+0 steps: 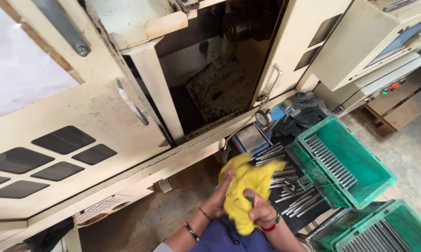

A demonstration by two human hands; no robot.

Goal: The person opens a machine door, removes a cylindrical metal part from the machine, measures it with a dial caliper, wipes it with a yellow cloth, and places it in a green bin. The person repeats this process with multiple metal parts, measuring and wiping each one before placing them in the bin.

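A: What is held in the hands?

B: A crumpled yellow cloth (246,186) is gripped by both. The left hand (221,196) is closed on its left side, the fingers sunk into the folds. The right hand (260,212) is curled tight around the lower part, and a thin dark rod end (249,198) is seen poking up from that fist, wrapped by the cloth. How much of the rod lies inside cannot be told, since the cloth is blurred.

A: Where is the cloth placed?

B: It is held in the air just in front of the body, over a dark tray (308,217) on which loose metal rods (285,184) are scattered. The upper edge of the cloth is overlapped with the nearest rods in view; contact cannot be judged.

A: What is seen around it?

B: A green crate (359,191) with a neat row of rods is set just right of the tray, and a second green crate (397,233) is found lower right. A cream machine (93,112) with its door open is seen behind, and a dial gauge (263,116) is stood near a dark rag (303,112)
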